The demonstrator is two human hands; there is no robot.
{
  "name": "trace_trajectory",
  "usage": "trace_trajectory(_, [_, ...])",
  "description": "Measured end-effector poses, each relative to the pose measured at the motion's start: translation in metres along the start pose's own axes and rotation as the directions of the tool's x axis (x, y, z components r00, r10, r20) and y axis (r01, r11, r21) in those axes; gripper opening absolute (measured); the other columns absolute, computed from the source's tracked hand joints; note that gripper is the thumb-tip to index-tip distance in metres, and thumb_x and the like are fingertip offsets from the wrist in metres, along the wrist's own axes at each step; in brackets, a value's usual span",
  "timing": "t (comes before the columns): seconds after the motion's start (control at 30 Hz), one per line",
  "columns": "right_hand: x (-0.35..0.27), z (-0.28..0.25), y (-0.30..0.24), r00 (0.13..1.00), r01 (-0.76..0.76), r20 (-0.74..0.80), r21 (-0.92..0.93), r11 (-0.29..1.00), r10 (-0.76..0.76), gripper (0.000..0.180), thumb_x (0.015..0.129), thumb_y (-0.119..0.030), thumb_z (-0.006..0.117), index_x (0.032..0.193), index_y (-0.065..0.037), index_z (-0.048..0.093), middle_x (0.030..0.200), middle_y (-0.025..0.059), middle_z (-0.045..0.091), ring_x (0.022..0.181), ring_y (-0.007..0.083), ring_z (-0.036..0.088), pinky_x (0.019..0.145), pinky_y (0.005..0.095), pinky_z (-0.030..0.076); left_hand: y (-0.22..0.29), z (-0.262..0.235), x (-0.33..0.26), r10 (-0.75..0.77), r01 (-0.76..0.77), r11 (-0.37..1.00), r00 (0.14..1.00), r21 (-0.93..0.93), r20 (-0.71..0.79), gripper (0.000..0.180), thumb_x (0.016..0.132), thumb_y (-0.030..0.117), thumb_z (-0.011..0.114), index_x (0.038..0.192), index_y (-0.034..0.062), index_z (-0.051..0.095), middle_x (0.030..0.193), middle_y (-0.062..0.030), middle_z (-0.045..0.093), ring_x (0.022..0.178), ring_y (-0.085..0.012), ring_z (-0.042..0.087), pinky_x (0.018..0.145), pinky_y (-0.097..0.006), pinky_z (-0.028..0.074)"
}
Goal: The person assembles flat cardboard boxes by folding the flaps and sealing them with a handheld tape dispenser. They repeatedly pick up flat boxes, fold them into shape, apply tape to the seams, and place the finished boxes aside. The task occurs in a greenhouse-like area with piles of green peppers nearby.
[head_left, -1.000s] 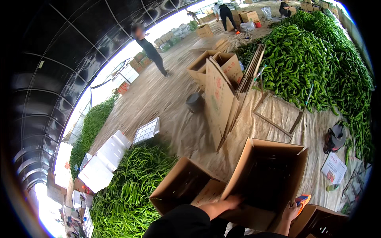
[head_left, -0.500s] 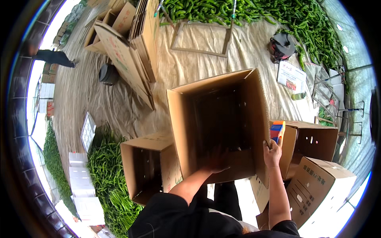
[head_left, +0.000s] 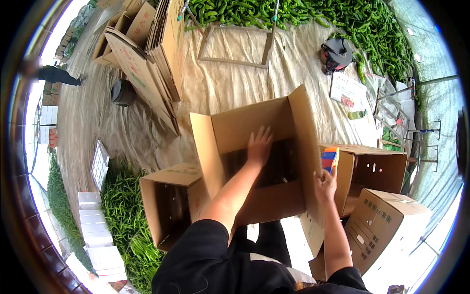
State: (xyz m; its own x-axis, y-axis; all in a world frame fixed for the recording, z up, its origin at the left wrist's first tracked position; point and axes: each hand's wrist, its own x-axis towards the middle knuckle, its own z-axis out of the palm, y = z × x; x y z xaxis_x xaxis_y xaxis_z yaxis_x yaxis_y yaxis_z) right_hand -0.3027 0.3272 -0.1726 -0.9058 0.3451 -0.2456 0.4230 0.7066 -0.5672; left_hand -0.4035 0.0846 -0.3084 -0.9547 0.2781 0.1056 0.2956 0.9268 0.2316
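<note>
The big open cardboard box [head_left: 254,161] had come closer and tipped its mouth toward the person, standing just right of a smaller open carton [head_left: 171,206]. The left hand [head_left: 258,144], fingers spread, now pressed flat inside it, apparently bedding the bottom flaps, while the right hand [head_left: 325,185] gripped its right wall, a multicoloured tape roll [head_left: 330,159] just beyond.

Erected cardboard boxes: four. One open box [head_left: 264,161] stood at frame centre, one open box [head_left: 171,206] at lower left, one open box [head_left: 372,171] at right, one closed box [head_left: 387,225] at lower right. Flattened carton stacks [head_left: 147,54]: one group, upper left. Green pepper heaps: two, one [head_left: 313,14] along the top and one [head_left: 122,206] at lower left. Wooden frames [head_left: 235,44]: one. White crate stacks [head_left: 95,240]: one. Distant persons [head_left: 54,74]: one. Hands in frame: two.
</note>
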Motion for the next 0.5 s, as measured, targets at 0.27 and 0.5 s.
trace_trajectory(0.27, [-0.052,0.085,-0.061,0.982,0.085,-0.123,-0.372,0.924,-0.14,0.056,0.068,-0.036,0.075,0.117,-0.013,0.064,0.114,0.023,0.048,0.109,0.0408,0.046,0.086,0.0489,0.039,0.001,-0.062,0.032,-0.234,0.416,0.901,0.709,-0.126,0.665,0.034,0.081,0.011,0.057,0.115,0.0088,0.06,0.124,-0.0169,0.058,0.118,-0.0313,0.053,0.094,-0.044,0.045])
trace_trajectory(0.5, [-0.043,0.08,-0.065,0.996,0.079,0.068,-0.353,0.932,-0.059,0.078,0.065,-0.056,0.076,0.126,-0.011,0.058,0.114,0.0227,0.046,0.106,0.04,0.049,0.085,0.0471,0.043,-0.086,-0.181,-0.111,-0.683,0.339,0.489,0.722,-0.804,-0.111,0.064,0.097,0.039,0.042,0.143,-0.003,0.029,0.151,-0.0211,0.027,0.141,-0.0322,0.024,0.115,-0.043,0.018])
